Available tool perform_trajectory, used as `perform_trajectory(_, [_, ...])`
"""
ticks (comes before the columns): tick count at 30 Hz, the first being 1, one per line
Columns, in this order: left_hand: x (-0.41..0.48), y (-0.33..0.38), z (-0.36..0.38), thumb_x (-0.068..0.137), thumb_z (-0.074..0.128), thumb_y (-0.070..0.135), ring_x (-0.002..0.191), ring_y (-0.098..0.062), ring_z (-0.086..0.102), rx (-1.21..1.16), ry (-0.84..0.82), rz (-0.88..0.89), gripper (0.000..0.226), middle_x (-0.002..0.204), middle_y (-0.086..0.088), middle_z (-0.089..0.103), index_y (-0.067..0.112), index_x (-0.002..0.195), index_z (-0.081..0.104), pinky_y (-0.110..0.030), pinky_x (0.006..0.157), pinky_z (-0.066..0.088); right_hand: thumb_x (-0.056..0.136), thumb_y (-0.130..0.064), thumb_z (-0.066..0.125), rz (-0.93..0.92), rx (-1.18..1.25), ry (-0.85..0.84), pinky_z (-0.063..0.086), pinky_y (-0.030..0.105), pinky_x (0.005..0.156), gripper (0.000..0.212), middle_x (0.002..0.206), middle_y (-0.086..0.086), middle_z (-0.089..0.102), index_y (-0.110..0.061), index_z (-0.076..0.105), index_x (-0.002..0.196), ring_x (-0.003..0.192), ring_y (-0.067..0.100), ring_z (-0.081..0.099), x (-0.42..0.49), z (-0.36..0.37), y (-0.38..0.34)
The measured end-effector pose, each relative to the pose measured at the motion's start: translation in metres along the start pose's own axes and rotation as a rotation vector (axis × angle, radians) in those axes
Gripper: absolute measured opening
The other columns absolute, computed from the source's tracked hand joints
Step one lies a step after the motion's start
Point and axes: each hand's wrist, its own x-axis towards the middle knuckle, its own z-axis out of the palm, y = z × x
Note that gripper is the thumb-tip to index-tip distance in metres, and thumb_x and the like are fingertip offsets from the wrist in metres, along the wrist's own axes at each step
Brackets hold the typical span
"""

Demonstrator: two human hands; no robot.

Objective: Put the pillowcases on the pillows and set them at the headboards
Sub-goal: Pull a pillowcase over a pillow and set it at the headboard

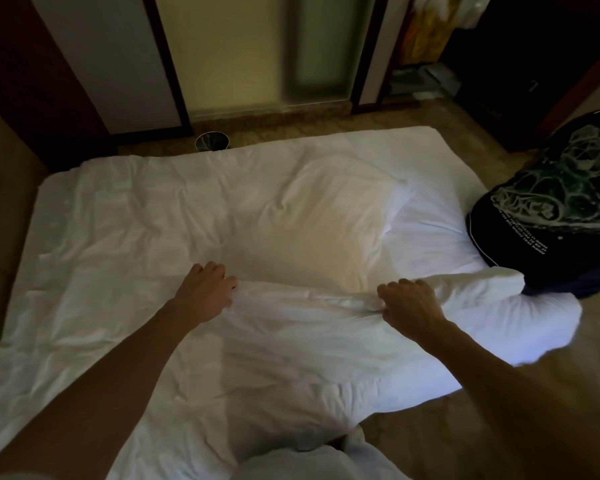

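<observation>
**Both hands on the pillowcase edge**

The fingers (226, 283) of the left hand (205, 294) curl round the far edge of the white pillowcase (291, 337). The right hand (411, 308) clenches a bunched fold of the same edge. The pillowcase stretches between them, on the near part of the bed (101, 237). The pillow (312, 226) lies mid-bed, just beyond that edge. At the right, a person in a dark printed shirt (551, 209) bends low beside the bed. A bin (212, 142) stands on the floor at the far side.

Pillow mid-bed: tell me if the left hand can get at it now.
Probably yes: the left hand grips the pillowcase just beside the pillow; nothing lies between, but it must let go first.
</observation>
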Motion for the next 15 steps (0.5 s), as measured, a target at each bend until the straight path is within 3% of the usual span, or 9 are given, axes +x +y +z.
perform_trajectory(4, [-0.015,-0.001,0.014,0.096,0.049,0.035,0.113,-0.015,0.059,-0.109,-0.024,-0.014,0.034,0.117,0.007,0.065,0.029,0.129,0.046,-0.040,0.112,0.022,0.061,-0.017,0.077,0.020,-0.016,0.079,0.036,0.030,0.055,0.019,0.059,-0.002,0.062,-0.019,0.060,0.069,0.057,0.023,0.060,0.006,-0.009,-0.003])
perform_trajectory(7, [-0.029,-0.008,0.017,0.094,0.048,0.027,0.099,-0.013,0.067,-0.173,0.063,-0.075,0.036,0.102,0.005,0.072,0.028,0.129,0.048,-0.038,0.111,0.023,0.067,-0.021,0.075,-0.022,-0.004,0.120,0.040,0.032,0.059,0.016,0.065,-0.002,0.064,-0.019,0.061,0.074,0.062,0.024,0.062,0.017,-0.022,-0.005])
perform_trajectory(10, [-0.035,-0.025,-0.006,0.090,0.048,0.023,0.090,-0.018,0.069,-0.243,0.165,-0.126,0.031,0.092,0.003,0.072,0.027,0.120,0.052,-0.037,0.100,0.033,0.074,-0.027,0.070,-0.029,0.003,0.165,0.044,0.033,0.065,0.013,0.073,-0.002,0.067,-0.019,0.062,0.081,0.070,0.023,0.064,0.033,-0.039,-0.001])
perform_trajectory(13, [-0.039,-0.047,-0.037,0.092,0.045,0.028,0.078,-0.026,0.061,-0.302,0.122,-0.157,0.020,0.083,0.004,0.065,0.026,0.112,0.046,-0.034,0.083,0.039,0.078,-0.031,0.066,-0.029,0.039,0.212,0.044,0.032,0.067,0.013,0.076,-0.004,0.067,-0.022,0.063,0.086,0.072,0.021,0.064,0.055,-0.060,0.007])
perform_trajectory(15, [-0.046,-0.060,-0.052,0.092,0.045,0.032,0.071,-0.023,0.052,-0.335,0.086,-0.210,0.014,0.077,0.005,0.055,0.029,0.105,0.043,-0.032,0.070,0.041,0.078,-0.031,0.066,-0.055,0.047,0.261,0.040,0.031,0.065,0.012,0.075,-0.005,0.067,-0.024,0.063,0.087,0.072,0.020,0.064,0.071,-0.074,0.010])
